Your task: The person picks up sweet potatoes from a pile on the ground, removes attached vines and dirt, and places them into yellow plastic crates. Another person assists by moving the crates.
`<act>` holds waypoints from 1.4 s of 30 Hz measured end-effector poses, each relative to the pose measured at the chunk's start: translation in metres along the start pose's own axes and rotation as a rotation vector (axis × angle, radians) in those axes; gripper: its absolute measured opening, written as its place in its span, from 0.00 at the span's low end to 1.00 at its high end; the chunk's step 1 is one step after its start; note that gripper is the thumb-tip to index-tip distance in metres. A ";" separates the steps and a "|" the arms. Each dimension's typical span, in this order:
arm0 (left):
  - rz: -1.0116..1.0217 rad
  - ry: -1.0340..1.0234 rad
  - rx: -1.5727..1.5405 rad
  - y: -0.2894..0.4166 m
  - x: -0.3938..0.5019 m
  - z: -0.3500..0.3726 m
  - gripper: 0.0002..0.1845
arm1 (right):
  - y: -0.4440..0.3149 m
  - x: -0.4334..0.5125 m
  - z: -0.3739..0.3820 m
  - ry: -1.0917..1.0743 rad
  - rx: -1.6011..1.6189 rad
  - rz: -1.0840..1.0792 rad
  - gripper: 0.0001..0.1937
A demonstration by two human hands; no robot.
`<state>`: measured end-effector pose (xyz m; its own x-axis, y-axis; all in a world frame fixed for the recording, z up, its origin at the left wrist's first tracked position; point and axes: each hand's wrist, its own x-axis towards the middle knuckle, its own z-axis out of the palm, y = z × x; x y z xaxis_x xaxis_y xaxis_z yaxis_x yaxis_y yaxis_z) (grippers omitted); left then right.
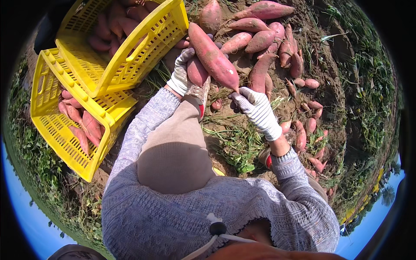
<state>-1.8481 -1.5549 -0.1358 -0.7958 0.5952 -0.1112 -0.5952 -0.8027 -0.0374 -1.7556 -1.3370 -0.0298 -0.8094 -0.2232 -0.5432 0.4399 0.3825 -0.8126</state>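
Observation:
My left hand (182, 70), in a striped white-and-grey work glove, holds a smaller sweet potato (197, 72) against a large pink sweet potato (213, 57). Dark glove fingertips show behind the large one's far side. My right hand (252, 107), gloved alike, pinches the large one's thin lower tip between thumb and fingers. Beyond and to the right, several sweet potatoes (261, 41) lie heaped on the soil. Close to my left hand stands a yellow plastic crate (143, 55) with many sweet potatoes inside.
A second yellow crate (65, 143) at the left holds several smaller sweet potatoes (92, 125). Small roots (300, 135) lie scattered right of my right hand. Cut vines (239, 146) cover soil between my feet. A leafy ridge (367, 97) runs along the right.

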 end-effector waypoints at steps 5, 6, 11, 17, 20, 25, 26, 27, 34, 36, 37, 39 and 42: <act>-0.073 -0.024 0.100 0.013 -0.022 0.018 0.34 | -0.027 0.008 0.007 -0.172 -0.670 -0.702 0.08; -0.152 0.027 0.088 0.017 -0.027 0.016 0.36 | -0.036 0.012 0.008 -0.278 -0.752 -0.788 0.08; -0.031 0.012 0.399 0.037 -0.044 0.070 0.45 | -0.084 0.019 -0.007 -0.594 -0.945 -0.826 0.20; 0.498 -0.016 0.526 0.184 -0.059 0.144 0.26 | -0.048 0.006 -0.048 -0.187 -1.111 -0.571 0.33; 0.456 0.134 0.621 0.289 -0.096 0.147 0.23 | -0.022 0.002 -0.055 -0.265 -1.113 -0.470 0.31; 0.418 1.055 1.076 0.309 -0.065 0.093 0.25 | 0.006 -0.004 -0.056 -0.274 -1.117 -0.443 0.31; 0.268 1.111 1.295 0.331 -0.077 0.061 0.26 | 0.008 -0.003 -0.050 -0.295 -1.102 -0.460 0.30; 0.096 1.167 1.504 0.353 -0.093 0.026 0.27 | 0.006 -0.003 -0.044 -0.326 -1.091 -0.467 0.30; 0.487 0.808 0.855 0.328 -0.101 0.104 0.25 | 0.018 -0.018 -0.066 -0.242 -1.074 -0.475 0.27; 0.506 0.327 0.789 0.333 -0.142 0.150 0.25 | 0.025 -0.021 -0.076 -0.227 -1.129 -0.417 0.27; 0.559 0.309 0.799 0.330 -0.167 0.168 0.25 | 0.028 -0.020 -0.076 -0.227 -1.162 -0.410 0.27; 0.646 0.437 0.781 0.335 -0.220 0.190 0.25 | 0.027 -0.020 -0.068 -0.269 -1.184 -0.408 0.28; 0.810 0.825 0.635 0.307 -0.265 0.155 0.23 | 0.021 -0.025 -0.050 -0.277 -1.175 -0.394 0.26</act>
<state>-1.8368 -1.9538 0.0361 -0.7823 -0.4213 -0.4588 -0.1140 -0.6273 0.7704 -1.7455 -1.2785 -0.0228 -0.6356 -0.6276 -0.4496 -0.5351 0.7779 -0.3294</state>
